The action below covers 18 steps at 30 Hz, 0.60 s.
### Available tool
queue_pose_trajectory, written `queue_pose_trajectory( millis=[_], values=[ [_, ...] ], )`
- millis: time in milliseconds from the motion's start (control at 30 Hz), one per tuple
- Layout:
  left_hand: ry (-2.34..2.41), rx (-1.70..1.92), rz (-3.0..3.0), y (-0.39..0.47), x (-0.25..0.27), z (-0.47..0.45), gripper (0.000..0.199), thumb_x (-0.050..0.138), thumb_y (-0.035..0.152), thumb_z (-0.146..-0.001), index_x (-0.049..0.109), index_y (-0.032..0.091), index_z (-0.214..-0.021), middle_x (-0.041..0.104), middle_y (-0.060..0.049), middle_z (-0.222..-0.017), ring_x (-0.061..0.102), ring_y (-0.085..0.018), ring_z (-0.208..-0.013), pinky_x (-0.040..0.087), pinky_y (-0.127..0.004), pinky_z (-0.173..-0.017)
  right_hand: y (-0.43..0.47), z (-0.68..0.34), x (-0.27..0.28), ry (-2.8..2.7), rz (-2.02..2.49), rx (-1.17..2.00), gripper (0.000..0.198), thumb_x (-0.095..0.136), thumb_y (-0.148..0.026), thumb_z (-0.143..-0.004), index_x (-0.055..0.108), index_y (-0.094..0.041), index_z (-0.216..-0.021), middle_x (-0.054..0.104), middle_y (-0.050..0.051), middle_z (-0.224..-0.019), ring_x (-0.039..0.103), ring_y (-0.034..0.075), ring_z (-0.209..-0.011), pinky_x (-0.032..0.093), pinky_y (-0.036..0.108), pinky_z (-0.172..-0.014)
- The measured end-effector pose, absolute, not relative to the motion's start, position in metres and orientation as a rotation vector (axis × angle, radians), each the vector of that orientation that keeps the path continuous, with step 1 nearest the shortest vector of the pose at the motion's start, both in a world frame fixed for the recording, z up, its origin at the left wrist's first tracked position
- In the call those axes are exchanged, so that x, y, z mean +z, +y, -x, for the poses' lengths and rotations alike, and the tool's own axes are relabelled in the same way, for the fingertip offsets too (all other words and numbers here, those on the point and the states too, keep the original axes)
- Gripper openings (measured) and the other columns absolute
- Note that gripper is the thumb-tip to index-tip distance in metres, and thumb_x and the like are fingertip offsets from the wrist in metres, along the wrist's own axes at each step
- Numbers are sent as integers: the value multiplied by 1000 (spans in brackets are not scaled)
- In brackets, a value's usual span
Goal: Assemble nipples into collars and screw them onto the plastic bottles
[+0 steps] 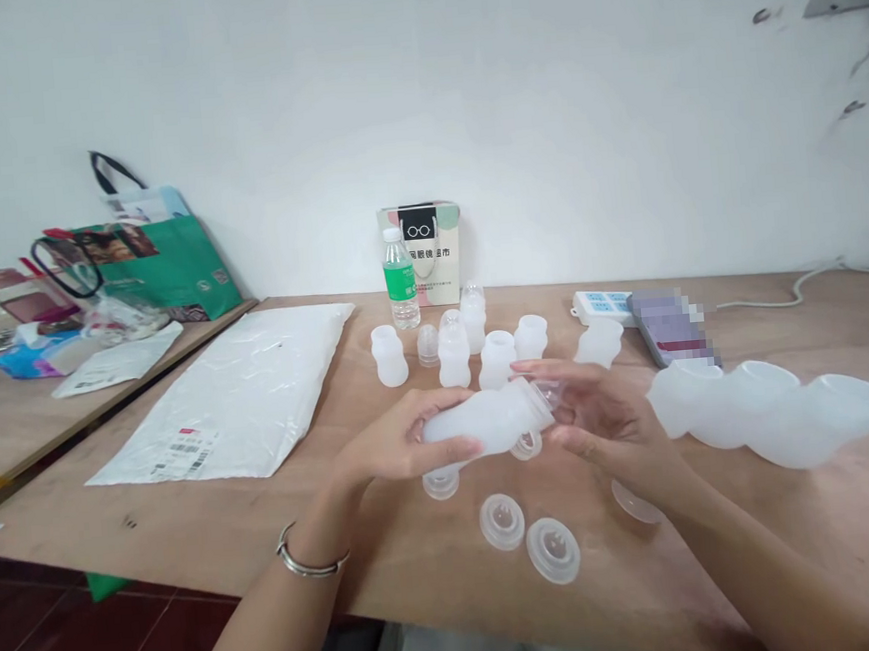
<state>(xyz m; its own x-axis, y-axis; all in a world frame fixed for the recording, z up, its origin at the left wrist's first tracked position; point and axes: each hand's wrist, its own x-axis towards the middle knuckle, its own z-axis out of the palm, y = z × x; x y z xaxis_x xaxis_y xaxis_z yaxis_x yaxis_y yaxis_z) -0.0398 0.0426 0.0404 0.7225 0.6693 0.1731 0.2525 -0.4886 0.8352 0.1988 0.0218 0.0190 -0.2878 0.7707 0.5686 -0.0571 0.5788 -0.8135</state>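
My left hand point(398, 437) is wrapped round the body of a milky white baby bottle point(480, 425), which lies tilted nearly sideways above the table. At the bottle's mouth, my right hand point(614, 417) grips a clear cap point(550, 393) between thumb and fingers. Whether the cap is fully seated cannot be seen. Below the hands lie translucent nipple rings point(502, 522), one of them partly hidden by the bottle. Just behind stand several white bottles point(390, 357), two of them topped with clear domes, and a loose clear dome cap point(428, 346).
Several open white bottles point(764, 410) stand in a row at the right. Behind them are a phone point(671, 327) and a power strip point(603, 307). A water bottle point(401, 288) stands before a paper bag point(440, 255). At left lie a white mailer point(236, 391) and a green bag point(174, 266).
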Motion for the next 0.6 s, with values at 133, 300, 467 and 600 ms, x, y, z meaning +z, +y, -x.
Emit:
queue_pose_trajectory(
  millis=[133, 300, 467, 600],
  values=[
    [779, 596, -2209, 41, 40, 38, 41, 58, 45, -83, 58, 16, -112, 58, -1, -79, 47, -10, -63, 35, -19, -54, 28, -202, 18, -1623, 803, 986, 44, 72, -46, -73, 59, -30, -112, 65, 3, -95, 64, 16, -83, 57, 28, -69],
    [753, 567, -2234, 41, 37, 37, 39, 58, 43, -83, 58, 17, -113, 61, 0, -76, 50, -10, -61, 37, -19, -53, 26, -207, 17, -1716, 922, 1050, 30, 69, -42, -77, 66, -26, -102, 68, 2, -83, 65, 19, -84, 57, 31, -69],
    [700, 490, -1979, 40, 38, 38, 42, 55, 51, -83, 60, 12, -99, 62, -4, -79, 53, -11, -63, 39, -19, -52, 22, -211, 18, -1816, 786, 885, 33, 69, -35, -79, 64, -31, -111, 66, 4, -108, 62, 21, -100, 55, 33, -80],
    [625, 430, -1806, 39, 39, 38, 46, 53, 54, -84, 60, 12, -99, 61, -5, -76, 54, -11, -63, 40, -19, -51, 22, -215, 18, -1939, 746, 751, 40, 72, -30, -77, 62, -33, -115, 65, 4, -109, 61, 22, -101, 55, 35, -80]
  ],
)
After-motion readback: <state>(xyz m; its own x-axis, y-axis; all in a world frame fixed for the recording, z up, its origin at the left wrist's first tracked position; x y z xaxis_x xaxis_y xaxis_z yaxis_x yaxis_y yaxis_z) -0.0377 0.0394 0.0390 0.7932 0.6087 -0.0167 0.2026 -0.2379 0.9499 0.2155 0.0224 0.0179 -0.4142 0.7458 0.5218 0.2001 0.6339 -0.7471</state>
